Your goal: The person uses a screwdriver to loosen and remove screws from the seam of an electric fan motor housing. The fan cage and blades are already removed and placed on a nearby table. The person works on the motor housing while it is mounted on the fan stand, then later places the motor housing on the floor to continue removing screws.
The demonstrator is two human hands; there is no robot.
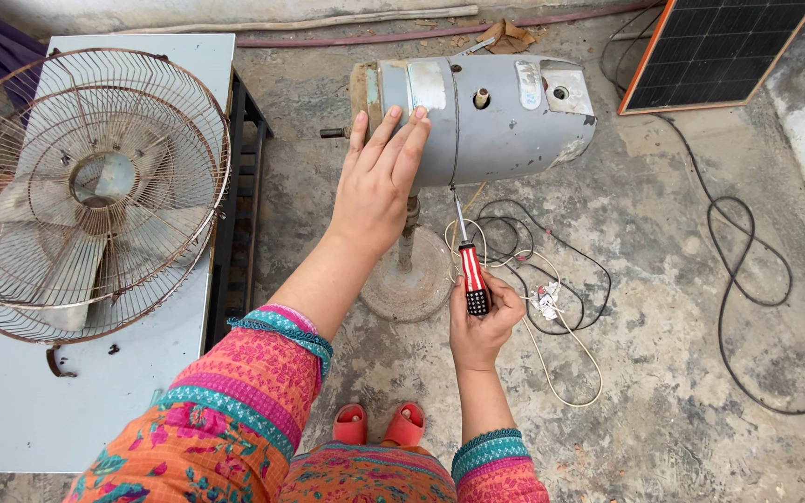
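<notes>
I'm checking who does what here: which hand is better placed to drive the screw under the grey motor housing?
Probably the right hand: it grips the screwdriver, tip at the motor housing. The left hand lies flat on it.

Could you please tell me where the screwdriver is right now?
In the head view, the screwdriver is just right of centre, held upright in the right hand, its tip up under the grey motor housing that the left hand steadies.

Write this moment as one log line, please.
left hand: flat on grey fan motor housing | right hand: grips striped screwdriver, tip at housing underside
</notes>
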